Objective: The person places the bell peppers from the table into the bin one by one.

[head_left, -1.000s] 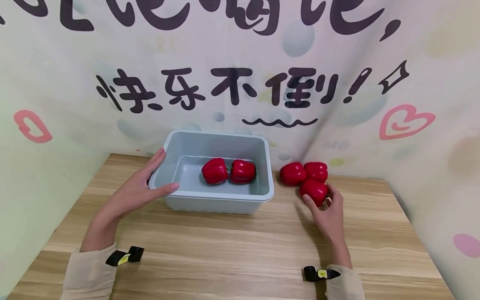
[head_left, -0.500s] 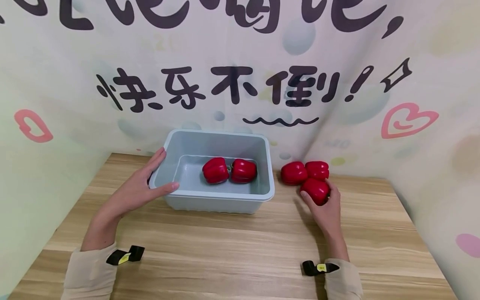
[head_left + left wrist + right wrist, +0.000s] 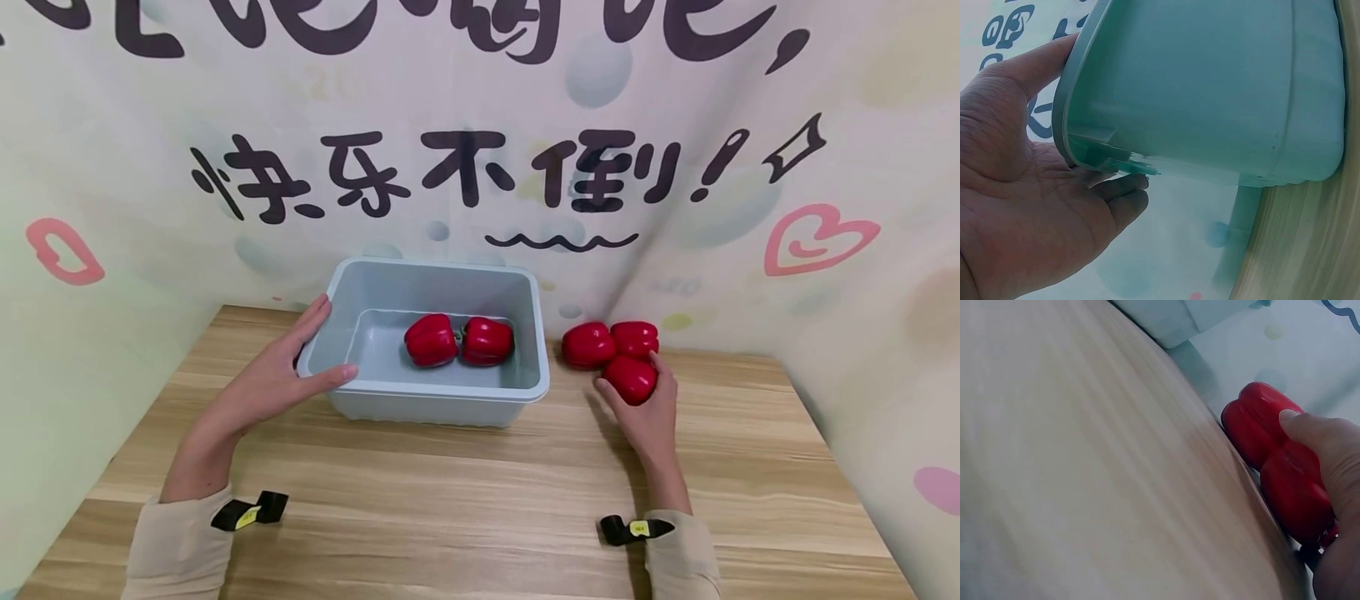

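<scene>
My left hand [image 3: 277, 367] grips the near-left corner of a light blue plastic tub [image 3: 442, 392], thumb on the front rim and fingers along the left side. In the left wrist view, the tub wall [image 3: 1210, 94] stands beside the palm. Two red bell peppers [image 3: 431, 340] lie inside the tub. To its right, my right hand [image 3: 651, 417] holds a red bell pepper [image 3: 628, 379] between thumb and fingers. Behind that pepper lie two more red peppers [image 3: 588, 345], close together. In the right wrist view, the held pepper [image 3: 1297, 494] sits low beside the wooden surface.
The wooden table [image 3: 450, 517] runs back to a printed cloth backdrop [image 3: 420, 100] with large dark lettering. The tub stands close to this backdrop. Black straps [image 3: 251, 511] with small yellow labels sit at both sleeves.
The right hand has shifted slightly left and its fingers have settled round the front pepper. The left hand and tub stay in place.
</scene>
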`<state>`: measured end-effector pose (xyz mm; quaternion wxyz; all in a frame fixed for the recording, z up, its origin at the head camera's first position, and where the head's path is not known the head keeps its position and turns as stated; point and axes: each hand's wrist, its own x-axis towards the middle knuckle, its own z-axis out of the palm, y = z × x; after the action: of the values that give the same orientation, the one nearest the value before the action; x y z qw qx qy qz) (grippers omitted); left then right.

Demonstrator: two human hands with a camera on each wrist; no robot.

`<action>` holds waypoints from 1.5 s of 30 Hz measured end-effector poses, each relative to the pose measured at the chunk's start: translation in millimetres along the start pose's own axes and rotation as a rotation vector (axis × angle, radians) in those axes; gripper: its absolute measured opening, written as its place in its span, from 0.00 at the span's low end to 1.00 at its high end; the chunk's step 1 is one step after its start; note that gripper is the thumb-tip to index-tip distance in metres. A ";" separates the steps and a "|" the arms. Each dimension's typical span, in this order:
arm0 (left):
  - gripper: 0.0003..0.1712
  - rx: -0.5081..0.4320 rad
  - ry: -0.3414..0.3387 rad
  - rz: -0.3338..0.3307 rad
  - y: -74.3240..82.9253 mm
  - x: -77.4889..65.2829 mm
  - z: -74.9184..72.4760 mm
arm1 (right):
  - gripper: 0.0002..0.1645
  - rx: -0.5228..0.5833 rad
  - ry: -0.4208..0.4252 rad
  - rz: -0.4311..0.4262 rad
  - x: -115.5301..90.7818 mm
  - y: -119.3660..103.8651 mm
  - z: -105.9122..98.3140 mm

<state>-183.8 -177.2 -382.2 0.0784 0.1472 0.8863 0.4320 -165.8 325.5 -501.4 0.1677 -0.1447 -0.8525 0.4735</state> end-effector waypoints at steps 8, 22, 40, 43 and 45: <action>0.61 -0.005 -0.004 -0.004 0.7 0.8 0.8 | 0.59 0.006 0.012 -0.004 0.0 -1.9 3.1; 0.61 -0.006 -0.009 -0.007 0.1 -0.5 0.0 | 0.54 0.015 0.049 -0.031 1.1 0.4 6.3; 0.61 0.007 -0.002 -0.005 -0.5 -0.3 -0.7 | 0.53 0.044 0.031 0.013 -1.9 -5.4 4.4; 0.61 0.007 -0.002 -0.004 -0.7 0.0 -0.7 | 0.54 0.062 0.034 0.017 -2.8 -6.7 3.5; 0.61 0.008 -0.003 -0.004 -0.6 0.4 -0.7 | 0.54 0.070 0.040 0.017 -3.2 -7.5 2.7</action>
<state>-184.5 -177.9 -382.2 0.0798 0.1464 0.8882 0.4281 -164.7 318.3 -496.8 0.1855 -0.1554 -0.8305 0.5017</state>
